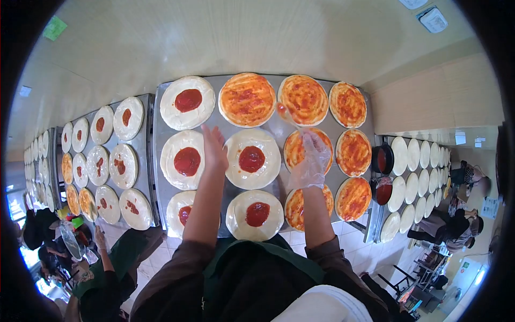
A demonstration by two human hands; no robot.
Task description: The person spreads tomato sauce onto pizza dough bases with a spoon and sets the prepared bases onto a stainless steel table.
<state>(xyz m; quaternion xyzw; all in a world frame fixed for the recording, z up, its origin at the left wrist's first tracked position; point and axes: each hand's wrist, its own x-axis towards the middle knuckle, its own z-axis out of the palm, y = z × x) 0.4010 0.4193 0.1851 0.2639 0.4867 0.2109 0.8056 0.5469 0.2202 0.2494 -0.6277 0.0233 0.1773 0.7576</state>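
Observation:
My right hand [311, 158], in a clear plastic glove, grips a spoon [285, 114] smeared with red sauce. Its bowl points up and left, near the edge of a sauce-covered dough round [247, 100] in the top row. Beneath that hand lies another dough round with sauce spread over it [294, 150], partly hidden. My bare left hand [214, 147] is held over the tray with its fingers stretched out, holding nothing. It hovers between two pale dough rounds, the left one [170, 161] and the right one [252, 180], each with a pool of sauce in the middle.
The metal tray [214, 80] bears several dough rounds in rows. Left of it, another tray [145, 161] holds rounds with small sauce dabs. Dark pans of sauce [384, 159] stand at the right beside plain rounds [398, 155]. A co-worker's gloved hand [100, 239] shows at lower left.

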